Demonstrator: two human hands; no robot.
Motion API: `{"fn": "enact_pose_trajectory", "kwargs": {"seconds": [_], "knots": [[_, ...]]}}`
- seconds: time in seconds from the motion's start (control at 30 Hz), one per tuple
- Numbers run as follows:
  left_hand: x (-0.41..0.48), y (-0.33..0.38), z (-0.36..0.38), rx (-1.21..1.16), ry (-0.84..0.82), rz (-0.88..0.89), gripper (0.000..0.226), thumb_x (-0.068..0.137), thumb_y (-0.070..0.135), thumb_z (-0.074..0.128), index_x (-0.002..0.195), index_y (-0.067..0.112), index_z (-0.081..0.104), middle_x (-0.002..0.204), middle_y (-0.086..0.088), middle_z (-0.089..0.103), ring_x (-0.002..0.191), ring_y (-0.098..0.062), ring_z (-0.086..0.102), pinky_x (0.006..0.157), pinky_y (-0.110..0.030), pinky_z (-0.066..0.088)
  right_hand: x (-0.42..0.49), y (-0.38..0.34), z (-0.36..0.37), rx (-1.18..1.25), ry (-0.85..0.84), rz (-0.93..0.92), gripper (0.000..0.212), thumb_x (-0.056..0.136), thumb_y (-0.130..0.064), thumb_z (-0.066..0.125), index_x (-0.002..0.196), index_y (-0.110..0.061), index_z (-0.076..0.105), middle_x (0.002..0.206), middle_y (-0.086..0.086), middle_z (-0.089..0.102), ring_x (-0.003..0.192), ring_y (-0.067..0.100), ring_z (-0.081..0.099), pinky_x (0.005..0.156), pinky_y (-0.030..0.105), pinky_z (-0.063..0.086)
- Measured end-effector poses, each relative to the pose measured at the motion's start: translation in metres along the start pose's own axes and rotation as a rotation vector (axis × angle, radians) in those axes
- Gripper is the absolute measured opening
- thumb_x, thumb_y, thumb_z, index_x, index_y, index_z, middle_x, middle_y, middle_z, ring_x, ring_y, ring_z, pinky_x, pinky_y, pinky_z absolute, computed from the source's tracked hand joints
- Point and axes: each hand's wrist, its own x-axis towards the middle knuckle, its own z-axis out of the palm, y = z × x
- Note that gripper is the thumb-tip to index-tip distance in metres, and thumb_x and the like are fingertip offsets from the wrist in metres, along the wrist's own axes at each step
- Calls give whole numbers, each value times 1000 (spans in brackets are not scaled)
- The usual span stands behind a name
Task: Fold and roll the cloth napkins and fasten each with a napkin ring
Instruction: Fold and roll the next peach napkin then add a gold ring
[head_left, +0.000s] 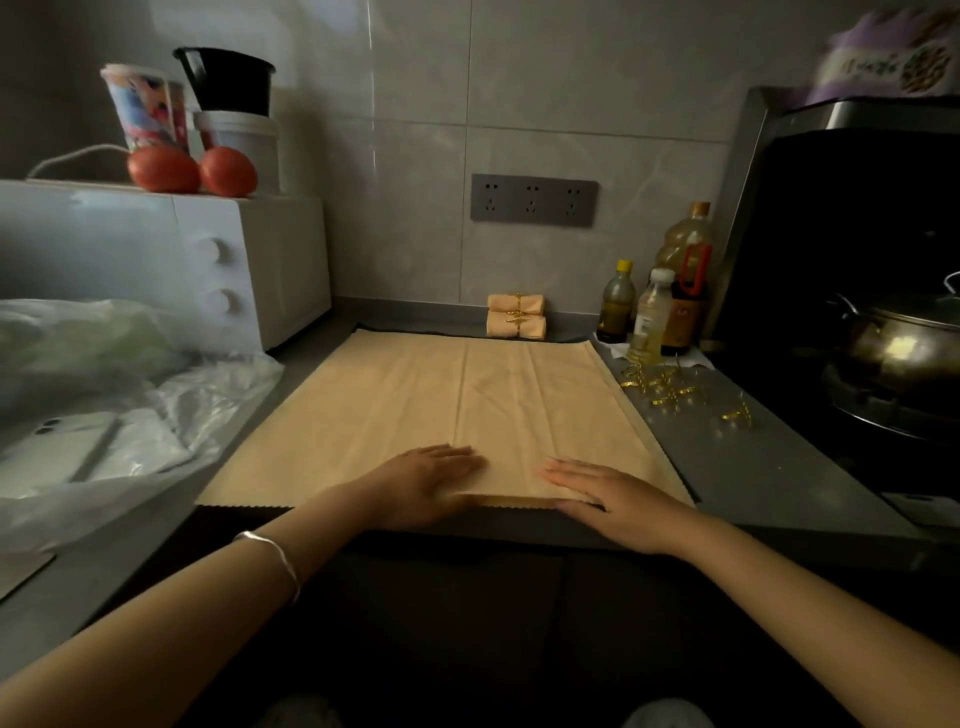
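Pressing flat, fingers straight, the left hand (434, 475) and right hand (597, 493) smooth the napkin (415, 405)'s near fold. Rolling looks next, then a ring (670, 389) from the right.

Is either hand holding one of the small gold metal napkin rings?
No, both the left hand and right hand press flat on the peach cloth napkin.

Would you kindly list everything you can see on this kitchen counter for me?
spread napkin: one, peach, centre of counter
rolled napkins: two, peach, ringed, behind the spread napkin
napkin rings: several, gold, loose right of the spread napkin
bottles: four, mixed, back right
microwave: one, white, left
tomatoes: two, red, on microwave
pot: one, metal, on stove, right
phone: one, white, among plastic bags, left
left hand: flat on the napkin's near edge
right hand: flat on the near edge too
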Motion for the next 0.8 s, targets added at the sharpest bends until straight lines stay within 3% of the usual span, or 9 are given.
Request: {"fn": "enact_pose_trajectory", "kwargs": {"seconds": [0.1, 0.2, 0.43, 0.5, 0.57, 0.7, 0.8], "knots": [[-9, 0, -16, -60, -28, -54, 45, 98, 30, 43, 142, 34, 37, 150, 13, 32, 138, -9, 29, 112, -28, 21, 3, 5, -8, 27, 13, 25, 41, 102, -26, 36, 142, -32, 38, 150, -15, 32, 138, 3, 27, 114, 22, 21], [-18, -5, -32, 26, -18, -106, 39, 98, 19, 44, 135, 31, 48, 139, 8, 49, 126, -14, 46, 106, -29, 33, 8, 8, -18, -6, 6, 58, 38, 102, -26, 35, 138, -32, 43, 143, -11, 45, 130, 8, 42, 109, 26, 33], [-26, -20, -62, 67, 58, -180, 32, 97, 29, 47, 124, 19, 60, 123, 3, 62, 108, -14, 58, 95, -25, 44, 5, 9, -47, 42, -4, 81, 35, 101, -18, 37, 132, -22, 52, 126, -9, 57, 114, 8, 52, 99, 22, 39], [-23, -17, -72, 16, 42, -158, 32, 96, 31, 48, 121, 17, 63, 118, 1, 65, 100, -13, 59, 90, -23, 44, 4, 13, -57, 114, -49, 106, 30, 101, -24, 38, 124, -25, 57, 120, -10, 61, 110, 9, 56, 98, 24, 42], [-21, -13, -83, -49, -84, -167, 35, 96, 35, 46, 119, 15, 64, 114, -2, 66, 95, -14, 59, 88, -23, 44, 0, 15, -70, 166, -160, 133, 27, 98, -34, 40, 112, -29, 62, 112, -5, 66, 103, 12, 61, 98, 31, 45], [-18, 1, -111, -62, -408, -304, 45, 90, 52, 48, 119, 19, 57, 95, 9, 60, 92, -13, 56, 91, -28, 44, -13, 6, -107, 144, -435, 165, 32, 87, -50, 44, 85, -26, 64, 79, -10, 60, 70, 4, 54, 71, 17, 41], [-11, 9, -134, 34, -529, -417, 60, 85, 59, 51, 133, 25, 41, 108, 11, 49, 102, -11, 47, 90, -26, 37, -15, 2, -133, 177, -578, 151, 29, 88, -45, 49, 87, -21, 66, 78, -10, 62, 68, 1, 56, 63, 11, 41]]}}
